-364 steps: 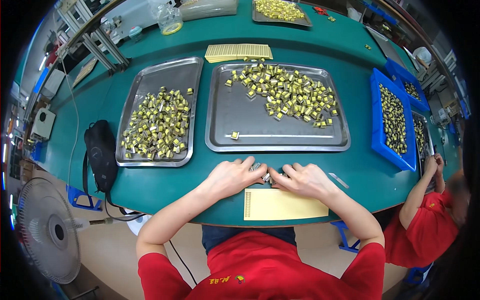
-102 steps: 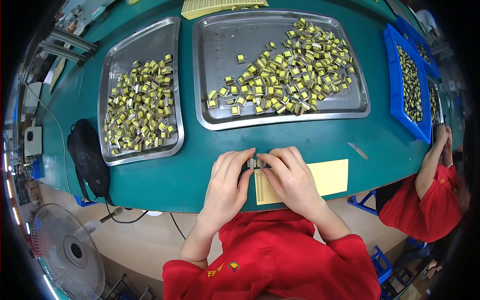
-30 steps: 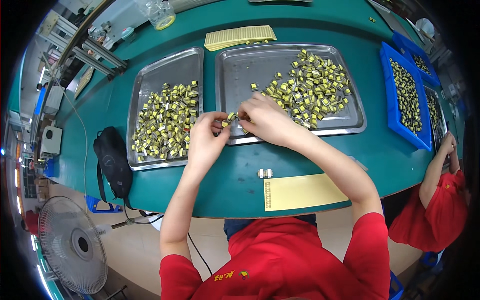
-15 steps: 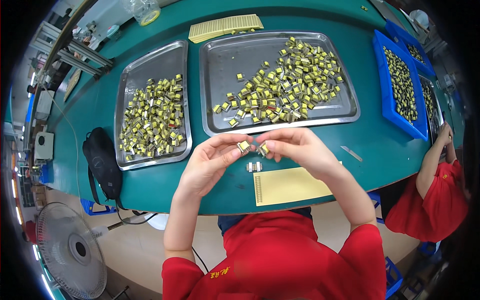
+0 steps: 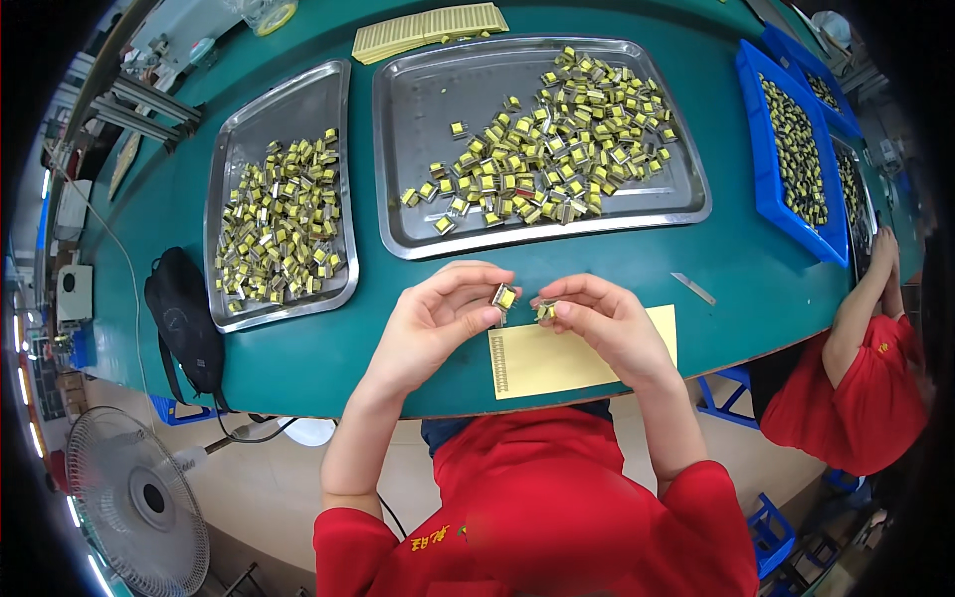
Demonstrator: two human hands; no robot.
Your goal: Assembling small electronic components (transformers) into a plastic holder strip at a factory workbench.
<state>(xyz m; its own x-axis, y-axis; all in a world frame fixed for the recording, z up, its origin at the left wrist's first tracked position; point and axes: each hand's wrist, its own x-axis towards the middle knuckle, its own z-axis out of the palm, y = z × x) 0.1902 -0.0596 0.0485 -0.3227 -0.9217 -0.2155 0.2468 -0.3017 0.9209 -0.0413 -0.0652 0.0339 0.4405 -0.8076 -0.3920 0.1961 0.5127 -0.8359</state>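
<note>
Between the thumb and fingers of my left hand is a small transformer with yellow tape and metal pins, tilted. My right hand pinches a second yellow-taped transformer a short way to the right. The two parts are apart, held above the green table just beyond a yellow card with a row of marks along its left edge. Ahead of my hands, a wide metal tray holds a heap of similar transformers. A narrower metal tray with more lies to the left.
A stack of yellow cards lies behind the wide tray. A flat metal strip rests right of my hands. Blue bins of parts stand at the right, near a co-worker in red. A black bag and a fan are at left.
My hands have drawn slightly apart, each still with a transformer. The pair of transformers that lay on the table by the card is out of sight. The whole view has shifted a little.
</note>
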